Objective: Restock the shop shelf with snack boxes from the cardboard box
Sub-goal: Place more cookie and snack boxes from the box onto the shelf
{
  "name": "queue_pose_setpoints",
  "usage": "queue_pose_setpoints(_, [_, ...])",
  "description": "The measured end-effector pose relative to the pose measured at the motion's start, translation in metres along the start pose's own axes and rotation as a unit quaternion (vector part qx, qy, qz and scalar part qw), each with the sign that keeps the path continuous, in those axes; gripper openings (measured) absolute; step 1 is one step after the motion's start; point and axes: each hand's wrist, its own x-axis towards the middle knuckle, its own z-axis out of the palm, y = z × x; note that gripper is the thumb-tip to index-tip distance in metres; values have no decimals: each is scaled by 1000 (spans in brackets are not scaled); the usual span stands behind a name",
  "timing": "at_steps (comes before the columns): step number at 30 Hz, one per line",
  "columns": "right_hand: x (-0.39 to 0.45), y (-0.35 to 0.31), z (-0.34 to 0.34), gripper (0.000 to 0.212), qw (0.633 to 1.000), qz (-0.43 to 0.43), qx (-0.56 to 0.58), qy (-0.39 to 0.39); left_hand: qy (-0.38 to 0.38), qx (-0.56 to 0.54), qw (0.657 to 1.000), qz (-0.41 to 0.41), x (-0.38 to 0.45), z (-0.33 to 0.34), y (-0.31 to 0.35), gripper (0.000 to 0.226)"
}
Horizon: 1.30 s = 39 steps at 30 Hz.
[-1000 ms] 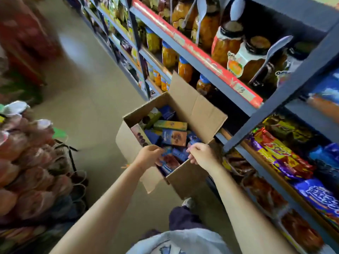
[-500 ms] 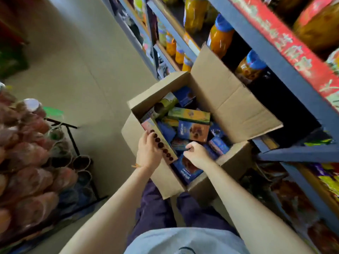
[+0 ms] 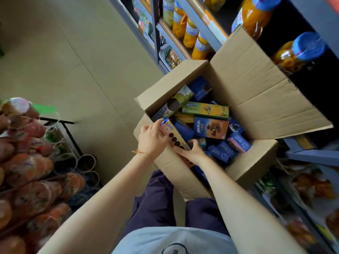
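Observation:
An open cardboard box (image 3: 253, 92) stands on the floor against the shop shelf (image 3: 200, 21), filled with several snack boxes, mostly blue, plus a green-yellow one (image 3: 205, 110). My left hand (image 3: 152, 139) grips the upper part of a long pink snack box (image 3: 174, 137) printed with dark cookies, which leans against the carton's near-left wall. My right hand (image 3: 192, 152) holds that same box at its lower end, fingers curled under it.
Jars of orange fruit with blue lids (image 3: 300, 52) fill the shelf behind the carton. Bagged snacks (image 3: 311, 186) lie on the lower shelf at right. A wire rack of cup snacks (image 3: 27, 162) stands at left. Beige tiled floor (image 3: 73, 61) stretches ahead.
The camera has tilted down and closer over the carton. My right hand has moved left from the blue boxes onto the pink box's lower end. My left hand stays on it.

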Motion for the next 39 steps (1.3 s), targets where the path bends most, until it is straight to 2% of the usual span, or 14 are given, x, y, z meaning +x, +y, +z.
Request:
queue_pose_setpoints(2, [-4,-3,-3,101,1000,4,2,3,-1,-28,1000,0,1,-3,1,53])
queue_pose_setpoints(4, [-12,-9,-9,78,1000,-11,-15,1,-11,-63,998,-8,2,-6,3,51])
queue_pose_setpoints(7, [-30,-15,-24,60,999,-41,-19,5,-15,-169,984,-49,2,-8,8,58])
queue_pose_setpoints(10, [-54,-20,-39,59,994,-75,31,78,-8,-318,942,-107,1,-12,28,79])
queue_pose_setpoints(13, [-85,-30,-54,72,970,-154,111,149,-129,-436,884,-112,-11,-20,74,85])
queue_pose_setpoints(15, [-108,-39,-69,65,955,-217,124,162,-198,-489,848,-54,-21,-26,110,75])
queue_pose_setpoints(17, [-135,-44,-90,54,940,-262,140,166,-207,-528,823,3,-29,-34,146,49])
queue_pose_setpoints(20, [-187,-42,-132,18,917,-298,194,181,-230,-566,791,28,-47,-53,196,22])
queue_pose_setpoints(21, [-203,-35,-147,16,906,-306,212,201,-251,-571,780,35,-56,-57,213,21])
queue_pose_setpoints(24, [-251,-6,-186,36,864,-339,265,261,-312,-555,768,67,-97,-56,265,34])
queue_pose_setpoints(28, [-314,56,-231,20,813,-378,333,291,-328,-494,788,167,-168,-27,329,45])
queue_pose_setpoints(32, [-374,130,-278,23,778,-399,358,327,-299,-399,823,273,-238,22,383,52])
queue_pose_setpoints(36, [-425,202,-323,37,739,-414,345,405,-171,-248,856,419,-307,62,438,47])
queue_pose_setpoints(39, [-455,246,-347,61,725,-415,324,444,-40,-80,837,541,-351,74,476,36])
